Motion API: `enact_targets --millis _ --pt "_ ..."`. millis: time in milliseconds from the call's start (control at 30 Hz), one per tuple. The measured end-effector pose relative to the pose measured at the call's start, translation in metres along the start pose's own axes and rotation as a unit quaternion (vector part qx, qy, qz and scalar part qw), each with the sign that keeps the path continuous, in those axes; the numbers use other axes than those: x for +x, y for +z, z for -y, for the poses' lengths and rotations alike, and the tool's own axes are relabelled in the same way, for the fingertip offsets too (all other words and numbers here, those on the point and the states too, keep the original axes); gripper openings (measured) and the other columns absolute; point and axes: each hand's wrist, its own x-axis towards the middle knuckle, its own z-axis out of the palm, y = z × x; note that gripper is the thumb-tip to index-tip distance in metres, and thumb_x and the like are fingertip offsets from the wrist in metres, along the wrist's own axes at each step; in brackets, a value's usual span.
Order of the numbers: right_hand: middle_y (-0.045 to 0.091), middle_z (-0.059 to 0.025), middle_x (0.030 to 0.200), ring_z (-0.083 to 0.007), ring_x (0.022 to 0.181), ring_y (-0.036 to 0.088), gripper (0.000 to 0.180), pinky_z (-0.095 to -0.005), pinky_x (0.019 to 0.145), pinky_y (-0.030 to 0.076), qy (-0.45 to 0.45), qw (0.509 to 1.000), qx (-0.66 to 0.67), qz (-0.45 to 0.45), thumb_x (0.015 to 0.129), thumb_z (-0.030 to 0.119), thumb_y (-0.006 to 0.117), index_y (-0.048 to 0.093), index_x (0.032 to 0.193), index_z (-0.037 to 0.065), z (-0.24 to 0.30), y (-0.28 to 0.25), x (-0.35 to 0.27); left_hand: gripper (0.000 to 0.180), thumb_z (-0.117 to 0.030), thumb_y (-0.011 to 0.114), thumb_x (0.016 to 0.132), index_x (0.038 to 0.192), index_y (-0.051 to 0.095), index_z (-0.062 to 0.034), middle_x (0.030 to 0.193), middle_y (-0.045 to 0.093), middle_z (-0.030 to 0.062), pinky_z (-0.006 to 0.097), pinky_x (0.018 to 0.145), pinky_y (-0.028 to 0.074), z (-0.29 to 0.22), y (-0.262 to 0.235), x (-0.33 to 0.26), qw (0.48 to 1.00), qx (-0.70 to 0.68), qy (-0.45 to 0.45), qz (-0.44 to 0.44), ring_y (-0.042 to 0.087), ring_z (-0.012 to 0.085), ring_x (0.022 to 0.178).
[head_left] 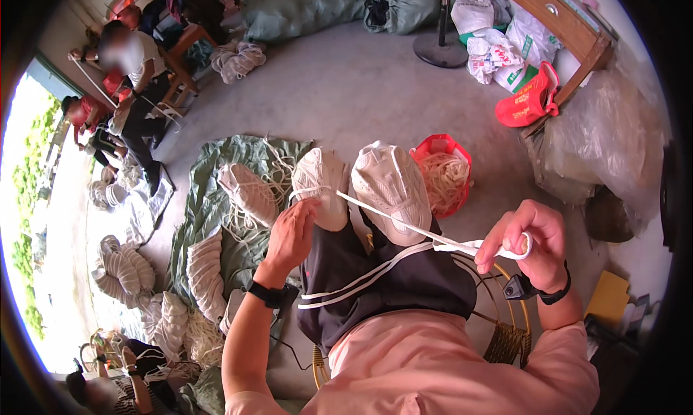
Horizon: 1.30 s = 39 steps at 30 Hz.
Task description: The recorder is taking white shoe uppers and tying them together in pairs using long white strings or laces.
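My left hand pinches a white shoelace at a white sneaker resting over my knee. Beside it on my other knee lies a second white sneaker. The lace runs taut to the right, where my right hand grips its other end wrapped around my fingers. Loose lace ends drape over my dark trousers. I wear a watch on the left wrist and a black band on the right.
A red basket of white laces stands just beyond the sneakers. A green sheet on the floor holds another white shoe and lace bundles. People sit at the far left. Sacks, bags, a fan base and a wooden table line the back.
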Motion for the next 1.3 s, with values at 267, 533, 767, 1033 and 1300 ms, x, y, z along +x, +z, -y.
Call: enact_targets --millis 267,533,767,1033,1300 --pt "0.067 -0.0244 0.083 -0.0243 0.069 0.068 0.027 -0.0341 0.062 0.058 -0.031 0.999 -0.005 -0.037 0.099 0.025 0.055 0.047 0.087 0.002 -0.015 -0.018 0.015 0.019 0.000 0.047 0.090 0.107 0.055 0.0001 0.125 0.061 0.0158 0.043 0.100 0.044 0.004 0.014 -0.026 0.990 0.086 0.089 -0.061 0.056 0.0337 0.120" --pt "0.067 -0.0247 0.083 -0.0249 0.069 0.068 0.028 -0.0344 0.061 0.057 -0.022 0.999 0.000 -0.038 0.099 0.028 0.054 0.047 0.088 0.002 -0.026 -0.023 0.025 0.006 0.000 0.046 0.090 0.094 0.050 -0.0019 0.129 0.059 0.0168 0.044 0.103 0.042 0.007 0.042 -0.072 0.988 0.078 0.040 -0.126 0.056 0.0331 0.121" --pt "0.068 -0.0233 0.091 -0.0217 0.071 0.067 0.023 -0.0324 0.064 0.056 -0.027 0.990 -0.009 -0.136 0.100 0.024 0.051 0.053 0.099 0.002 -0.031 -0.024 0.036 0.006 0.001 0.048 0.089 0.092 0.051 -0.0018 0.124 0.062 0.0168 0.045 0.100 0.042 0.004 0.034 -0.073 0.990 0.039 0.010 -0.135 0.058 0.0349 0.118" --pt "0.068 -0.0198 0.095 -0.0200 0.073 0.066 0.017 -0.0319 0.065 0.054 0.008 0.983 0.019 -0.182 0.100 0.018 0.049 0.055 0.102 0.002 -0.040 -0.030 0.034 0.006 -0.001 0.051 0.087 0.092 0.054 -0.0025 0.096 0.064 0.0139 0.041 0.088 0.044 0.003 0.015 -0.019 0.984 0.138 -0.021 -0.111 0.060 0.0338 0.092" --pt "0.068 -0.0192 0.093 -0.0203 0.073 0.066 0.017 -0.0321 0.065 0.054 0.012 0.988 0.016 -0.151 0.099 0.018 0.051 0.054 0.103 0.002 -0.040 -0.026 0.036 0.008 -0.003 0.050 0.087 0.094 0.053 -0.0007 0.113 0.059 0.0170 0.046 0.096 0.041 0.033 0.019 0.043 0.953 0.174 0.091 -0.232 0.055 0.0370 0.106"
